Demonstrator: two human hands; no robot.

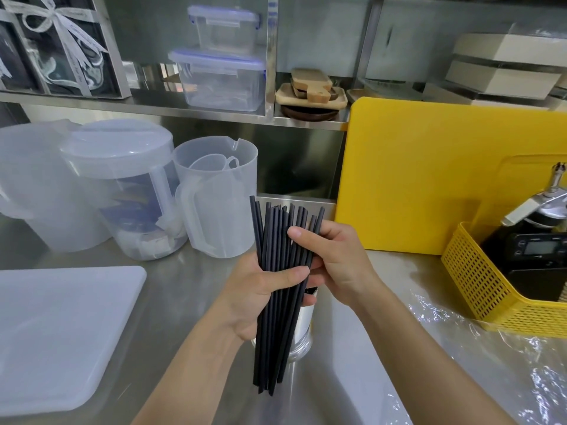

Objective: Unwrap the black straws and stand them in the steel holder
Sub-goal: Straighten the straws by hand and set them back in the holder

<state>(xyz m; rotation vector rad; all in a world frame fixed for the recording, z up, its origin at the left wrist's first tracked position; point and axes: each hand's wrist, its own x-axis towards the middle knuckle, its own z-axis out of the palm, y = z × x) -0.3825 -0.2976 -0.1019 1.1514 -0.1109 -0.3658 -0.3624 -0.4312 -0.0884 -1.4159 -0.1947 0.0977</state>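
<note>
Presently, both hands hold one bundle of black straws [277, 289] above the steel surface [190, 283]. No wrapping is visible on the bundle; a sheet of clear film [491, 348] lies crumpled on the surface to the right, below the yellow basket [478, 280].

Grip, left hand [260, 289]: closed round the middle of the bundle, thumb laid across the front, fingers hidden behind. Grip, right hand [331, 256]: closed on the upper part, thumb pressing the front of the straws, fingers curled behind — it appears to be squaring or fanning the tops, which stand uneven.

Position of the task's thing: the bundle's long axis runs near upright, tilted slightly, tops away from the person and lower ends toward the camera. The steel holder [302, 329] stands on the surface directly behind the bundle, just beside the left palm; only its right wall and part of its rim show. Whether the straws touch it cannot be told.

Governing relation: the lower ends hang in front of the holder and, as seen, below its rim. In my judgement the bundle must be raised until those ends clear the rim, then carried back over the opening and lowered. The left hand is nearer the holder and carries the load — the right steadies.

Risk, as a judgement: uneven ends may catch the rim.
</note>
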